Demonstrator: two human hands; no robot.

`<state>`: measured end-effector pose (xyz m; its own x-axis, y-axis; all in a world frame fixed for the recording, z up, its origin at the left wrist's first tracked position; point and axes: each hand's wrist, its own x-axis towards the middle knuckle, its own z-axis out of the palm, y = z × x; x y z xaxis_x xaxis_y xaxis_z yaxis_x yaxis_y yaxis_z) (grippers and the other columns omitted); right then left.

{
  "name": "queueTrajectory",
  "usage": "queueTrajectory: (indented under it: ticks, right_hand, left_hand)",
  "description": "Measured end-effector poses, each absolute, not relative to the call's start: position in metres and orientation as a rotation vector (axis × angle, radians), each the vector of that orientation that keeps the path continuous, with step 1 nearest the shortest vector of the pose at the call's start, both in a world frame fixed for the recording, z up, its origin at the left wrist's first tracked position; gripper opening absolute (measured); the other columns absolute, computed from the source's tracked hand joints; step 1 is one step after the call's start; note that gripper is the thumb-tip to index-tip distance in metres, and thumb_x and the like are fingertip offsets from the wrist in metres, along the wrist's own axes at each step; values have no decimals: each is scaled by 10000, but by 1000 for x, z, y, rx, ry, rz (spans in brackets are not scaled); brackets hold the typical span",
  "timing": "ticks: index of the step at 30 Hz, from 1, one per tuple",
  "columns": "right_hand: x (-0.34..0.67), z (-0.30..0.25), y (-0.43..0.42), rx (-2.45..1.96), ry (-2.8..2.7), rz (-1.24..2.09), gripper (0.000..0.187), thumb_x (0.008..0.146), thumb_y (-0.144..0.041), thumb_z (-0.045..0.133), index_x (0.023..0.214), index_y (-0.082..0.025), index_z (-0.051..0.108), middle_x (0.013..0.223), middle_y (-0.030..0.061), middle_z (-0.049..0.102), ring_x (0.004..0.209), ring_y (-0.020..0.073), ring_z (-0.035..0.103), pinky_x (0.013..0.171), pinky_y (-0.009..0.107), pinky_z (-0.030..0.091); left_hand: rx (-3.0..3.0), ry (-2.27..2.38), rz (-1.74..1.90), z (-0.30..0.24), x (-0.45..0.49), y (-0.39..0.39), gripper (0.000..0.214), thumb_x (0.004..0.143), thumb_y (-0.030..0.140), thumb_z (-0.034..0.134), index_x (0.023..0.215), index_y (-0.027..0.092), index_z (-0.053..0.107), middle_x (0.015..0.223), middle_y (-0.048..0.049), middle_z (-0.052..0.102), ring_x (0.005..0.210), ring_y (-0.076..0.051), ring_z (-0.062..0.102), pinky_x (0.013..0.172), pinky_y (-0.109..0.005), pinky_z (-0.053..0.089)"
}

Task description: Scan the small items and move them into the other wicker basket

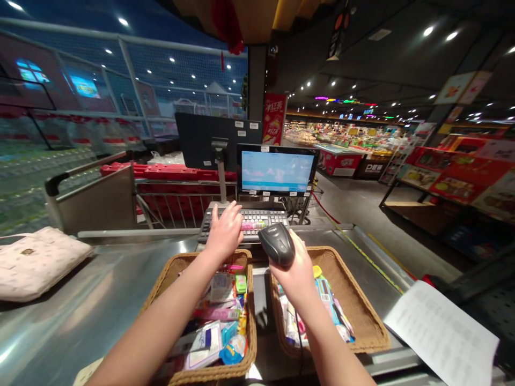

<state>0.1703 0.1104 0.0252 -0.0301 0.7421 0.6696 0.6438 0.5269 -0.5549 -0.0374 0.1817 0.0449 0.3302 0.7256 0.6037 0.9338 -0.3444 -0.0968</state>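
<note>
My left hand [226, 229] is in front of the keyboard [277, 217], closed round a slim pink-and-green tube [253, 225] that sticks out to the right. My right hand [296, 271] grips a black barcode scanner [278, 244], its head close to the tube's right end. Down past my right wrist runs the scanner's cord. Under my left forearm stands a wicker basket [252, 321] of small packaged goods. Below my right forearm is a second wicker basket [368, 316], with several colourful packets in its left part.
Behind the keyboard stands a lit monitor [277, 170], beside a dark screen [209, 140] seen from behind. A pale handbag [40, 262] lies on the metal counter [132, 268] at left. A printed sheet [444, 332] is at right. A cart [94, 195] stands beyond the counter.
</note>
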Motion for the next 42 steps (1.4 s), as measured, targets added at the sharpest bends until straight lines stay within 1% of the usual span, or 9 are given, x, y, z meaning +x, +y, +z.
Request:
queueTrajectory:
  ticks: [3,6,9,14,23,29,37,42]
  right_hand:
    - [162,22,119,-1174,-1747,126,458,718,-233,636,1174,-185,628,1205,131,662,1296,342,522,1126,548,362]
    - [155,18,121,-1177,-1757,145,466,705,-229,641,1168,-180,633,1178,124,678,1270,342,542,1111,539,379]
    - [151,15,119,-1177,-1766,148,430,699,-222,638,1127,-177,656,1132,123,697,1254,347,553,1095,543,391]
    - [151,13,112,-1159,-1780,163,398,704,-200,615,1098,-205,678,1078,105,715,1197,324,593,1081,526,418]
    - [154,10,106,-1195,-1791,180,363,718,-221,614,1072,-180,685,1110,115,698,1220,328,570,1084,505,422]
    - [158,0,111,-1219,-1813,183,443,702,-222,624,1139,-154,647,1164,139,680,1258,344,547,1081,524,419]
    - [155,-1,105,-1218,-1781,246,451,711,-245,611,1153,-160,632,1180,141,673,1215,340,571,1066,522,434]
    - [151,-6,105,-1228,-1792,278,469,716,-258,616,1171,-147,626,1192,155,667,1212,341,571,1065,525,433]
  left_hand:
    - [-2174,-1459,-667,43,-41,183,231,765,112,574,985,159,628,1409,-194,553,1401,-330,422,1190,-669,121]
    - [-2176,-1462,-687,41,-45,184,249,757,108,578,996,157,633,1408,-197,554,1400,-335,423,1192,-668,115]
    - [-2169,-1462,-673,39,-48,186,255,762,105,574,1004,160,631,1407,-191,557,1403,-328,421,1190,-667,127]
    - [-2167,-1472,-660,40,-50,186,260,758,108,585,1010,156,628,1417,-196,547,1406,-326,416,1188,-668,134]
    - [-2165,-1458,-664,41,-52,185,246,762,106,576,995,156,635,1411,-190,554,1402,-323,420,1195,-661,126]
    - [-2176,-1481,-651,36,-57,178,267,758,117,579,1016,159,635,1408,-180,560,1400,-316,424,1199,-649,124]
    - [-2181,-1555,-600,19,-74,159,273,757,112,566,1018,156,636,1400,-175,566,1401,-312,420,1193,-654,144]
    - [-2186,-1595,-556,3,-89,146,245,747,99,557,967,166,644,1390,-170,576,1396,-311,425,1189,-657,156]
